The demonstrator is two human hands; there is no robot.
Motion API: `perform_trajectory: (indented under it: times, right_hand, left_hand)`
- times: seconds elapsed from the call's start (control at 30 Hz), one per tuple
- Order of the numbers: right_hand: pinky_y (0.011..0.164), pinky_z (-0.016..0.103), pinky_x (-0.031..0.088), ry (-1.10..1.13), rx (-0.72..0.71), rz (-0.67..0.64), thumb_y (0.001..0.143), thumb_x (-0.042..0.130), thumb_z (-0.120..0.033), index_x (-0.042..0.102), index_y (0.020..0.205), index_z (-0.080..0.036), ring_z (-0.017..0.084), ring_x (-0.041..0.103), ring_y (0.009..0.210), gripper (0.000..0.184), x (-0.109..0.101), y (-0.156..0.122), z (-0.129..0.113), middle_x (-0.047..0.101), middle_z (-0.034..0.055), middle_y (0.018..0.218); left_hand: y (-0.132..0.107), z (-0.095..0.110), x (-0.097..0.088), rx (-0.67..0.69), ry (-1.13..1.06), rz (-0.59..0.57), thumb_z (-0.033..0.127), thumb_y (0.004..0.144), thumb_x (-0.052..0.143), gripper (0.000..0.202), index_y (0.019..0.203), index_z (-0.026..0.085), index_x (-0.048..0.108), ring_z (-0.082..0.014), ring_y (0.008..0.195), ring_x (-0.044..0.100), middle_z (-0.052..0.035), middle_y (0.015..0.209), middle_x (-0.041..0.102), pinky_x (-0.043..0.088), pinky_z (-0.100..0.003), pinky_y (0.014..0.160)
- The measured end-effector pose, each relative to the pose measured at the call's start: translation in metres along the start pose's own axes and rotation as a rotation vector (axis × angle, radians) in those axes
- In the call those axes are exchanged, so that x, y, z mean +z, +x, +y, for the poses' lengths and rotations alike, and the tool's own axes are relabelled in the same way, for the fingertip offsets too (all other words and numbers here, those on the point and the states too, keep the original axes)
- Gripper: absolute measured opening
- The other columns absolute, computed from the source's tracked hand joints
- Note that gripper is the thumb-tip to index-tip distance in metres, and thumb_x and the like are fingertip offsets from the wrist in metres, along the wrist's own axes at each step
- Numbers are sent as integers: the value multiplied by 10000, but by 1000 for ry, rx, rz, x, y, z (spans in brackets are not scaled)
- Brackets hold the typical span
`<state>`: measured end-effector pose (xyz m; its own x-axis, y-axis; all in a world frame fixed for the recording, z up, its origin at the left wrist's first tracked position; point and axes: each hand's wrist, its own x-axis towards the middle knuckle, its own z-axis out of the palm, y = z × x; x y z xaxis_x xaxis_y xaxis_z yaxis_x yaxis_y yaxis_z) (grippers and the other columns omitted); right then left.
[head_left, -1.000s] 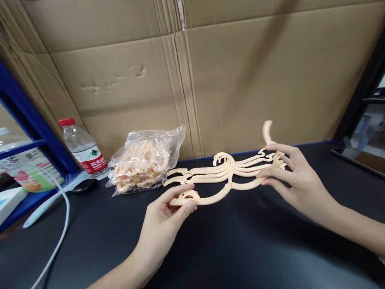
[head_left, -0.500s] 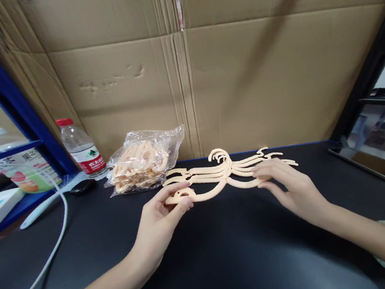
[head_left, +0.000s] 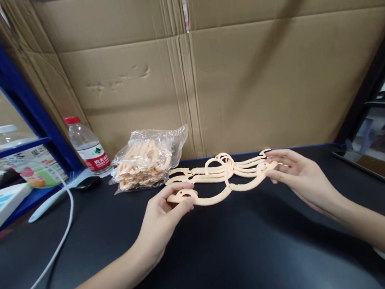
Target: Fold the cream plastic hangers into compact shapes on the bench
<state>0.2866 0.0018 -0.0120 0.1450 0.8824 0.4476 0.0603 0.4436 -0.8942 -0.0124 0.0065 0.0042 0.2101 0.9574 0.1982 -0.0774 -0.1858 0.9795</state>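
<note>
A cream-coloured clothes hanger [head_left: 212, 200] is stretched between my two hands, its hook tilted up and to the left. My left hand [head_left: 164, 217] pinches the hanger's left end between thumb and fingers. At the other end, my right hand [head_left: 302, 176] grips the right tip, thumb below and fingers over the top. Just behind it, several similar hangers [head_left: 210, 177] lie in a row on the black tabletop [head_left: 218, 253], their hooks bunched near the middle. The held hanger partly covers them.
Left of the hangers sits a clear plastic bag [head_left: 148, 158] full of more cream hangers. Farther left stand a red-capped water bottle [head_left: 88, 144], a dark mouse-like object [head_left: 88, 183] and a white cable [head_left: 67, 223]. A cardboard wall [head_left: 258, 86] closes the back; a dark glossy panel [head_left: 372, 168] lies at right.
My right hand has shifted outward to the hanger's right tip and lifted it slightly. The held hanger's hook has swung left, apart from the other hooks. The left hand keeps its hold.
</note>
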Motion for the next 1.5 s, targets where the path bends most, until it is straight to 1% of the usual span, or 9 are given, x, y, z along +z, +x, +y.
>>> perform_trajectory:
  times: [0.13, 0.23, 0.4, 0.53, 0.63, 0.77, 0.87, 1.27, 1.5]
  right_hand:
    - [636, 225, 504, 249, 157, -55, 736, 807, -330, 634, 1094, -234, 126, 564, 716, 409, 9, -3, -4, 635, 27, 873]
    - [641, 207, 498, 329, 213, -139, 789, 769, -309, 654, 1080, -229, 130, 588, 764, 323, 22, -12, -9, 655, 40, 923]
    - [837, 318, 508, 238, 276, -381, 881, 674, -341, 639, 1161, -222, 185, 646, 876, 306, 41, -31, -12, 695, 62, 966]
    - [746, 321, 540, 128, 306, -551, 903, 630, -391, 548, 1298, -179, 195, 665, 787, 455, 50, -41, -14, 711, 78, 896]
    - [579, 257, 530, 96, 312, -497, 869, 659, -417, 542, 1306, -139, 168, 644, 646, 531, 55, -44, -16, 705, 68, 790]
    - [464, 206, 478, 58, 282, -403, 836, 691, -409, 575, 1276, -120, 129, 582, 537, 539, 57, -45, -15, 678, 45, 700]
    - [457, 209, 481, 53, 251, -369, 832, 693, -400, 573, 1284, -125, 131, 582, 537, 542, 58, -45, -15, 675, 41, 696]
    - [430, 230, 493, 0, 246, -341, 807, 703, -454, 609, 1244, -132, 137, 569, 481, 551, 59, -45, -18, 665, 36, 667]
    - [453, 200, 501, 48, 246, -495, 875, 648, -420, 570, 1300, -174, 106, 564, 490, 497, 61, -48, -20, 669, 29, 722]
  left_hand:
    - [-1, -1, 4, -20, -10, -19, 236, 725, 752, 252, 945, 156, 661, -94, 676, 530, -12, 810, 648, 456, -187, 665]
    - [-3, -4, 9, -40, -27, -40, 246, 738, 751, 276, 968, 154, 629, -80, 619, 499, 11, 742, 608, 441, -180, 598]
    - [-10, -9, 20, -57, -42, -176, 278, 768, 732, 334, 1030, 165, 558, -110, 666, 531, 4, 755, 603, 450, -193, 560]
    - [-13, -9, 25, -81, -42, -209, 294, 778, 728, 404, 1101, 160, 526, -119, 675, 558, -6, 754, 624, 463, -209, 585]
    - [-13, -9, 28, -89, -62, -148, 277, 756, 751, 422, 1092, 143, 534, -114, 673, 554, -12, 749, 634, 459, -202, 595]
    - [-12, -8, 32, -82, -84, -134, 277, 778, 733, 274, 944, 114, 588, -98, 666, 542, -46, 811, 649, 460, -199, 616]
    - [-13, -6, 33, -45, -90, -125, 283, 779, 732, 237, 881, 116, 600, -93, 655, 532, -39, 819, 628, 460, -199, 610]
    - [-17, -1, 33, -7, -100, -178, 271, 789, 727, 192, 895, 150, 622, -108, 685, 546, -21, 827, 626, 458, -208, 619]
    - [-15, -3, 33, -13, -83, -210, 262, 789, 727, 198, 910, 149, 618, -110, 711, 562, -25, 837, 645, 455, -198, 608]
